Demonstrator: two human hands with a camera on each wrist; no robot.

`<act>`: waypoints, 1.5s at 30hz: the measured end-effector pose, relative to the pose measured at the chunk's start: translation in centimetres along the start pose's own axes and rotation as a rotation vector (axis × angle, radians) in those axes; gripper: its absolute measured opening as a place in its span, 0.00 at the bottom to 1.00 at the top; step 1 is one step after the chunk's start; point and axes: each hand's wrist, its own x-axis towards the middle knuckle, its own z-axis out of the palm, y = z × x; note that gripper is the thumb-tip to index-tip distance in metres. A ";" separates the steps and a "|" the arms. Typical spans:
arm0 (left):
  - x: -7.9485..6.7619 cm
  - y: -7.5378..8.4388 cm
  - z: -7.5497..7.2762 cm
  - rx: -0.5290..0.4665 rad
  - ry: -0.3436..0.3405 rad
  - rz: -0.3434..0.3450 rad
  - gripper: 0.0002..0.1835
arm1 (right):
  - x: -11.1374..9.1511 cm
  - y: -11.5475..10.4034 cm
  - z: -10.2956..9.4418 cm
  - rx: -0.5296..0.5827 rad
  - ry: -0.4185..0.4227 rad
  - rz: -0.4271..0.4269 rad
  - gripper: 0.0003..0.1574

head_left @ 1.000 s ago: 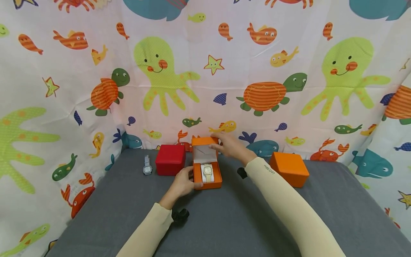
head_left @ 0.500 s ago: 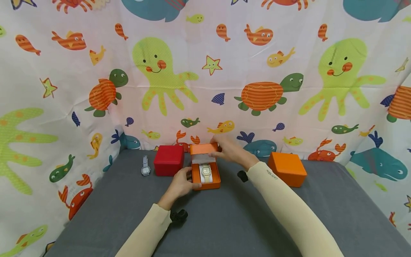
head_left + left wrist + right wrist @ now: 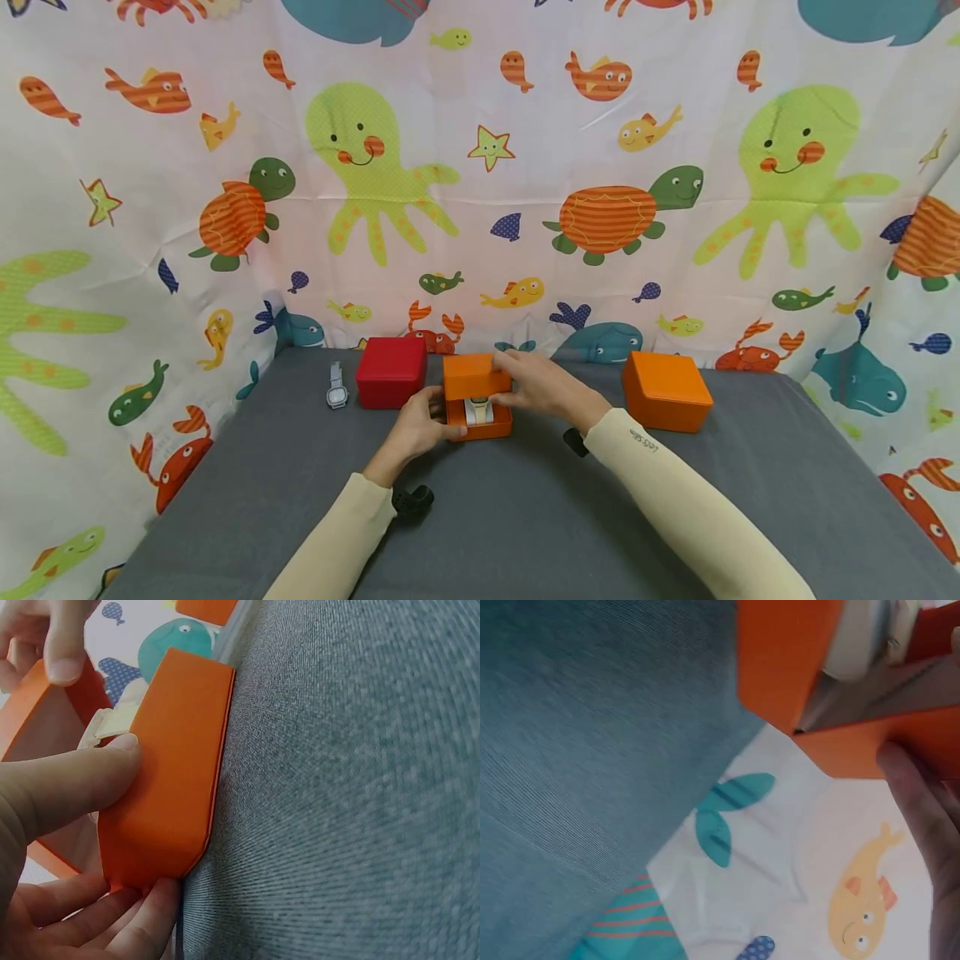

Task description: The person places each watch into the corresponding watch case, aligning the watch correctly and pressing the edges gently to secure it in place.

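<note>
An orange watch box (image 3: 482, 432) stands on the grey table in the middle of the head view. Its hinged lid (image 3: 471, 377) is tilted forward, partly lowered over the cream-strapped watch (image 3: 478, 411) inside. My left hand (image 3: 418, 423) grips the base at its left front corner; the left wrist view shows the thumb (image 3: 90, 776) on the front's upper edge and fingers round the side. With my right hand (image 3: 542, 385) I hold the lid at its right side. The right wrist view shows a finger (image 3: 922, 806) against the lid's outside.
Left of the watch box sits a closed red box (image 3: 391, 372), close to my left hand. Further left lies a silver watch (image 3: 337, 387). A second orange box (image 3: 667, 392), closed, stands on the right. A sea-animal curtain (image 3: 450, 275) hangs behind the table.
The lid has swung from nearly upright forward and down, covering most of the watch from view. My right hand has come down with it; my left hand keeps its hold on the base.
</note>
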 end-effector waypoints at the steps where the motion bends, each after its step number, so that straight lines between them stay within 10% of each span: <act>1: 0.1 0.0 0.0 -0.009 0.000 -0.009 0.41 | -0.2 0.1 0.2 -0.009 0.017 -0.018 0.23; 14: 0.6 0.1 -0.3 -0.052 -0.020 -0.060 0.44 | -1.6 0.8 3.1 -0.155 0.166 -0.192 0.25; 30: 0.6 0.5 -0.5 -0.040 -0.049 -0.050 0.45 | -2.5 -0.3 3.4 -0.093 0.123 -0.072 0.24; 45: -1.4 1.7 -0.2 -0.016 0.064 -0.034 0.38 | -4.2 -1.5 3.9 0.577 0.148 0.442 0.36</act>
